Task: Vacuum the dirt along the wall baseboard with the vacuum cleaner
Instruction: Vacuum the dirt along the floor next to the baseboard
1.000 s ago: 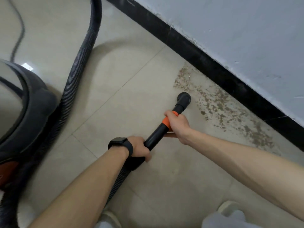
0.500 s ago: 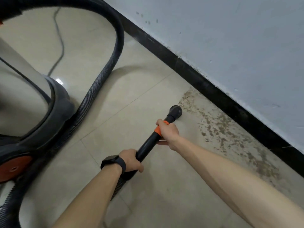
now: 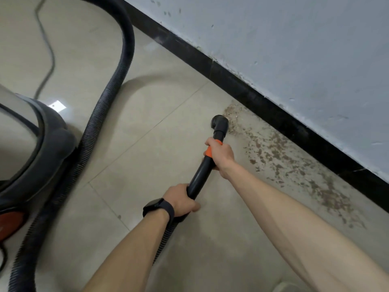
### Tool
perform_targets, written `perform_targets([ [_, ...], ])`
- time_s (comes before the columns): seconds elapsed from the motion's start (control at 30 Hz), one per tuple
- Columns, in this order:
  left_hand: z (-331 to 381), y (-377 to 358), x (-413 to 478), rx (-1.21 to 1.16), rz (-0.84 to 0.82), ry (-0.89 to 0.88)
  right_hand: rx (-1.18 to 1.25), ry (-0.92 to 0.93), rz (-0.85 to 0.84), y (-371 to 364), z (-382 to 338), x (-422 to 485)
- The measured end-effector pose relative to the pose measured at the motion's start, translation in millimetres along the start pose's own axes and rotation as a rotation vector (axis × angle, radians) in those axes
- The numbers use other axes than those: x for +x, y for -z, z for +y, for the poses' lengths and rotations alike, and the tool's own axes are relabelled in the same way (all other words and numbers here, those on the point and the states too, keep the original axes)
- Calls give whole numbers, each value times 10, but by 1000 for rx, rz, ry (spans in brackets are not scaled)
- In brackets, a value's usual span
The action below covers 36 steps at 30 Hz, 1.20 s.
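Vacuum cleaner canister [image 3: 31,154] sits far left, ribbed hose [image 3: 105,102] looping round to wand [image 3: 201,173]. Dirt [image 3: 294,165] lies in band against black baseboard [image 3: 263,106]. Left hand [image 3: 179,200] grips wand rear; right hand [image 3: 222,154] clamps orange collar [image 3: 208,153]. Nozzle [image 3: 220,123] sits at band's left end. Best: keep mouth low, sweep slowly rightward, hug baseboard, leave hose slack.

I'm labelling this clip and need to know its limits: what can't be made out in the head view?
All in the head view:
Mouth of the nozzle: faces down, hidden by its own body, so floor contact is unclear.
The vacuum cleaner: blurred and cut off by the left edge.
Where the hose joins the wand: covered by the left hand and wrist.
The dirt: grains too small to identify.
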<state>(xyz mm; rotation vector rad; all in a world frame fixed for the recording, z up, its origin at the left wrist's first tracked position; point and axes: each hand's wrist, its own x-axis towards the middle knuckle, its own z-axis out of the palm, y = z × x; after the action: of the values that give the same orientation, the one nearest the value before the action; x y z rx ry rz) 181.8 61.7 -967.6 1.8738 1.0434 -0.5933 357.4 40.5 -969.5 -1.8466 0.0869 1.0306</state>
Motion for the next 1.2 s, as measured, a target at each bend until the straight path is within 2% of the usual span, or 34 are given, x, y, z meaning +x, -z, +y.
perform_targets([
  [0.23, 291, 24, 251, -26, 43, 21, 314, -64, -91, -3, -12, -2],
  [0.33, 380, 24, 364, -20, 32, 21, 409, -98, -55, 14, 40, 15],
  [0.97, 901, -88, 829, -13, 146, -20, 215, -21, 46, 386, -336, 589],
  [1.1, 803, -1, 852, -201, 66, -28, 170, 31, 31, 230, -412, 602],
  [1.2, 623, 170, 786, -288, -30, -14, 205, 35, -53, 70, -515, 572],
])
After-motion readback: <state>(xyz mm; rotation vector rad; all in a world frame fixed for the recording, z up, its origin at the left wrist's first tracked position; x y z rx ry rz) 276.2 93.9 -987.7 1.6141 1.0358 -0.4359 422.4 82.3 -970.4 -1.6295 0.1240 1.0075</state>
